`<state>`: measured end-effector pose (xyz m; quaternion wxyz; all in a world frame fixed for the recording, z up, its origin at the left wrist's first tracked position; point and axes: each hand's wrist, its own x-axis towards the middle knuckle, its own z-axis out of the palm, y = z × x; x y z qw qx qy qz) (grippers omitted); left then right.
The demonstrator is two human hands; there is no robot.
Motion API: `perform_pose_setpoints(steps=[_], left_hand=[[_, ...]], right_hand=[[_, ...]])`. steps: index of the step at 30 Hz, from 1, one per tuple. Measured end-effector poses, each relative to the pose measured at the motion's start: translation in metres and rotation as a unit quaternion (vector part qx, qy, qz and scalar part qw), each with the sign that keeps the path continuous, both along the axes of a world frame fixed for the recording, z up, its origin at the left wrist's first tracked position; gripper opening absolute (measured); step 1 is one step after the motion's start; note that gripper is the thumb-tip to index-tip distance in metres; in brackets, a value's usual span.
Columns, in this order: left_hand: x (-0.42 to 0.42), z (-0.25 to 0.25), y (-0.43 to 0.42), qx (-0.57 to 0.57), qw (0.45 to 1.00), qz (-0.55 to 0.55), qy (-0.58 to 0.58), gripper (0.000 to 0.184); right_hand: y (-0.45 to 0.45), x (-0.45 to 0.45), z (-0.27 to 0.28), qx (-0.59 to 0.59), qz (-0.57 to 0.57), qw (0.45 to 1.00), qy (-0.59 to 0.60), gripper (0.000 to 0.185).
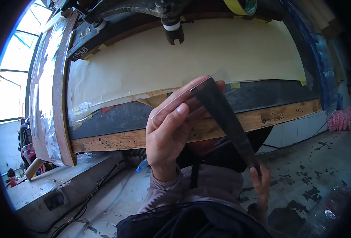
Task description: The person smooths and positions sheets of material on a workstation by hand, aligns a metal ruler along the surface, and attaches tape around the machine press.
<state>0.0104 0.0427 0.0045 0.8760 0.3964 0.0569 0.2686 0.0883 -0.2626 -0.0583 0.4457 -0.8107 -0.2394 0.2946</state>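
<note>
My left hand is raised palm up at the centre, its thumb pressed over a thin clear plastic piece that lies along the fingers. Lower on the right, my right hand is closed around the narrow end of a dark flat blade. The blade widens toward its far end, which overlaps the left fingertips and the plastic. Whether its edge touches the plastic, I cannot tell.
Ahead stands a workbench with a wooden front edge and a large cream sheet taped down. A dark metal clamp-like part hangs above it. A yellow tape roll is at the top. Cables run along the lower left.
</note>
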Motion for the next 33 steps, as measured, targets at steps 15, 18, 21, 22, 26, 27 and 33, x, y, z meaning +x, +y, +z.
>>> perform_pose_setpoints(steps=[15,18,21,22,26,27,33], left_hand=[[-0.008,0.005,-0.004,-0.121,0.993,0.002,-0.005,0.051],[-0.02,-0.012,-0.008,-0.096,0.992,0.025,-0.076,0.032],[-0.045,-0.027,-0.011,-0.04,0.984,0.113,-0.132,0.019],[-0.055,-0.038,-0.003,-0.062,0.964,0.069,-0.251,0.021],[-0.08,-0.026,0.017,-0.074,0.89,0.075,-0.444,0.035],[-0.089,-0.024,0.02,-0.093,0.873,0.083,-0.471,0.038],[-0.099,-0.021,0.024,-0.174,0.843,0.093,-0.5,0.046]], right_hand=[[-0.01,-0.001,0.0,0.025,-0.094,0.995,0.028,0.032],[-0.009,-0.001,0.002,0.046,-0.125,0.991,0.033,0.031],[-0.007,-0.001,0.005,0.053,-0.142,0.988,0.022,0.029],[-0.006,0.0,0.006,0.053,-0.145,0.988,0.016,0.029],[0.001,0.001,0.007,0.088,-0.136,0.986,0.035,0.029],[0.003,0.0,0.007,0.088,-0.133,0.986,0.039,0.029],[0.008,-0.004,0.008,0.068,-0.102,0.991,0.05,0.029]])
